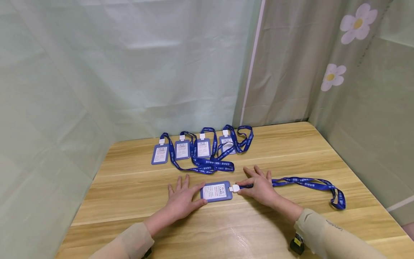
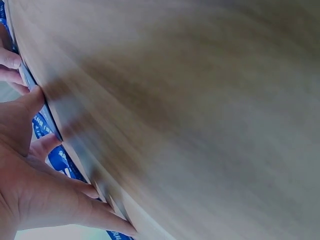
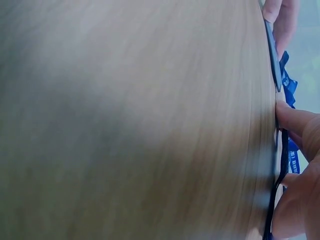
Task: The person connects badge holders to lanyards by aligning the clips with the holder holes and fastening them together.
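A blue ID badge holder with a white card lies flat on the wooden table, turned sideways. My left hand holds its left end between thumb and index finger at the two corners; the other fingers spread over the tabletop. At the badge's right end, my right hand pinches the white clip between thumb and index finger. From there the blue lanyard passes under that hand and stretches right in a long loop. In the right wrist view the badge holder shows edge-on, near the right thumb.
Behind the hands, several more badge holders stand in a row, among them one at the left end and one at the right end. Their blue lanyards lie tangled beside them. A curtain hangs along the table's back edge.
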The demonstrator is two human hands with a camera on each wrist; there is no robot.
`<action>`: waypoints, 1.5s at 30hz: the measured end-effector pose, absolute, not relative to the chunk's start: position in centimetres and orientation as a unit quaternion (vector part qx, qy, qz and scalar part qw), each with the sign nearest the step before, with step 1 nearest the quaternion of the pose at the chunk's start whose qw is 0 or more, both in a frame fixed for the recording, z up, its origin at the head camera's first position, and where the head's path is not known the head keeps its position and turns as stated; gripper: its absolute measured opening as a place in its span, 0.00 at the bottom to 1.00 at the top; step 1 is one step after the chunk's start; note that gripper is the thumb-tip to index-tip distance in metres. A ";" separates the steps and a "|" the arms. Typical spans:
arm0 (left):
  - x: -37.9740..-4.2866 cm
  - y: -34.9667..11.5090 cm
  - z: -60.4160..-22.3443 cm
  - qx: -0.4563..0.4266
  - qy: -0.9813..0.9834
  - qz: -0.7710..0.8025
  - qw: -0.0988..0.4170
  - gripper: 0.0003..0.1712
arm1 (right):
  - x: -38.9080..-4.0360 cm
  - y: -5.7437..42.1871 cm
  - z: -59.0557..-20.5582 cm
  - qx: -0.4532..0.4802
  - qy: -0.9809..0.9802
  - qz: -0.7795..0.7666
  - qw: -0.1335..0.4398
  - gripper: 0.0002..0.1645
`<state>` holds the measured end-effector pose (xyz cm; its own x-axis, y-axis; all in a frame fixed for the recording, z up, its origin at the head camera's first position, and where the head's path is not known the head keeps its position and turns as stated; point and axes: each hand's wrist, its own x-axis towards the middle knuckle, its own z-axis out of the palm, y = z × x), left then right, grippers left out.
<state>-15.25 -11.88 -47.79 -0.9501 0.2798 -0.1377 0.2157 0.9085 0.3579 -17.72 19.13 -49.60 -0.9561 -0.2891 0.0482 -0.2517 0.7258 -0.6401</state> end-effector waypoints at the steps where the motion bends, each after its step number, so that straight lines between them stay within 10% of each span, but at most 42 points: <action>1: -15.2 -11.9 -47.8 0.127 0.972 0.172 0.093 0.38 | -17.7 19.1 -49.6 -0.146 0.929 -0.339 0.027 0.19; 45: -14.5 -17.8 -46.4 0.150 0.974 0.146 0.084 0.37 | -17.6 19.4 -48.4 -0.133 0.939 -0.316 0.030 0.09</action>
<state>-14.45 -17.75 -46.43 -0.9409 0.3166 -0.1200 0.2674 0.9122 0.3104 -17.62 19.38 -48.44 -0.9629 -0.2684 0.0284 -0.2308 0.7645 -0.6019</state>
